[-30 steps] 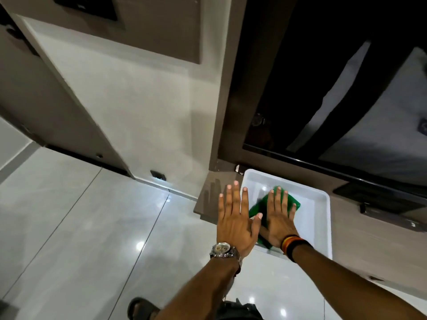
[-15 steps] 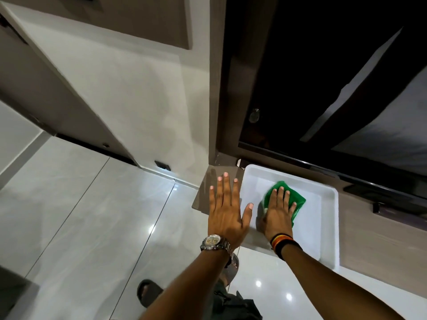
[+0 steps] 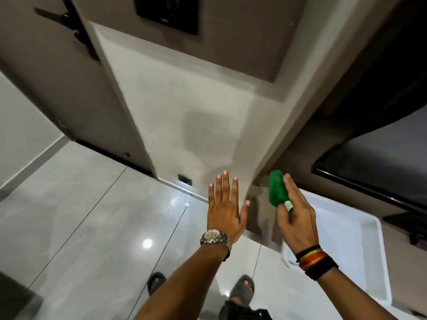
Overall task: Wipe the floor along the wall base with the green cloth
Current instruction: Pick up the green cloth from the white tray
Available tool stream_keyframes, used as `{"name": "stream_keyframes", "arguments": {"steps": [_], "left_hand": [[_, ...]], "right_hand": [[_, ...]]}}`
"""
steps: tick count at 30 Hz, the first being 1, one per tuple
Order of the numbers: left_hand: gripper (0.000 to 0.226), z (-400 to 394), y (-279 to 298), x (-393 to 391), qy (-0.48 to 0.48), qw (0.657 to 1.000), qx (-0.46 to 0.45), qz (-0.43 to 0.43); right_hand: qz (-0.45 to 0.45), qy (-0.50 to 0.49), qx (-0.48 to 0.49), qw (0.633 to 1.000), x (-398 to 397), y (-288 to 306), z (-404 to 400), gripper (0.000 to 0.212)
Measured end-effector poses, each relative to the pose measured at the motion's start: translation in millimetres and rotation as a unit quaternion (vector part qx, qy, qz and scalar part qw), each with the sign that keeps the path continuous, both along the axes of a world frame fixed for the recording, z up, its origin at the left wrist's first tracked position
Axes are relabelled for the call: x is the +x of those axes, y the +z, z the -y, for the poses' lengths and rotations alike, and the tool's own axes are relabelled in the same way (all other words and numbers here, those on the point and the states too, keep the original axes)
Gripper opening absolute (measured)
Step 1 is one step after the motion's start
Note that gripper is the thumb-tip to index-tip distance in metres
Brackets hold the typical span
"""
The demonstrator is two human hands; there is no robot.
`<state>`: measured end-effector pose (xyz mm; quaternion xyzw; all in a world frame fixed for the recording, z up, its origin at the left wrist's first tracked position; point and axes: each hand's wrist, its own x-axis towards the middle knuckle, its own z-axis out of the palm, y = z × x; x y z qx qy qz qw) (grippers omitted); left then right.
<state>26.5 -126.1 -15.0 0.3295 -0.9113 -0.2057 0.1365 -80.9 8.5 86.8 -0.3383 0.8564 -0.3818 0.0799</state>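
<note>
My right hand (image 3: 295, 218) holds the bunched green cloth (image 3: 278, 192) in the air, left of the white tray (image 3: 374, 245) and above the brown counter corner. A small white tag shows at the cloth's lower end. My left hand (image 3: 225, 204), with a wristwatch, is flat and open with fingers spread, held out over the glossy tiled floor (image 3: 92, 215). The wall base (image 3: 198, 196) runs along the floor just past my left fingertips.
A white wall panel rises ahead, with a small dark socket (image 3: 184, 180) near its foot. A brown door stands at the left. A dark glass-fronted unit (image 3: 369, 169) is on the right. My sandalled feet (image 3: 242, 289) stand on the floor below.
My right hand has lifted the green cloth out of the white tray and moved it left. My view has swung left toward the wall, and my left hand stays spread.
</note>
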Motion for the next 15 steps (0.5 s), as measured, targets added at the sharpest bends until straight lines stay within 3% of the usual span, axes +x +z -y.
{"name": "stream_keyframes", "arguments": {"steps": [4, 7, 10, 15], "left_hand": [[0.075, 57, -9, 55, 0.016, 1.0, -0.016, 0.008], [0.077, 95, -34, 99, 0.048, 0.998, -0.006, 0.047], [0.077, 114, -74, 141, 0.053, 0.994, -0.003, 0.098], [0.076, 115, -174, 183, 0.076, 0.984, 0.029, 0.157]], "right_hand": [[0.035, 0.08, 0.001, 0.996, 45, 1, 84, 0.073], [0.071, 0.094, 0.047, 0.992, 74, -34, 144, 0.071], [0.109, 0.126, 0.132, 0.977, 99, -84, 186, 0.066], [0.179, 0.183, 0.307, 0.917, 121, -219, 216, 0.06]]}}
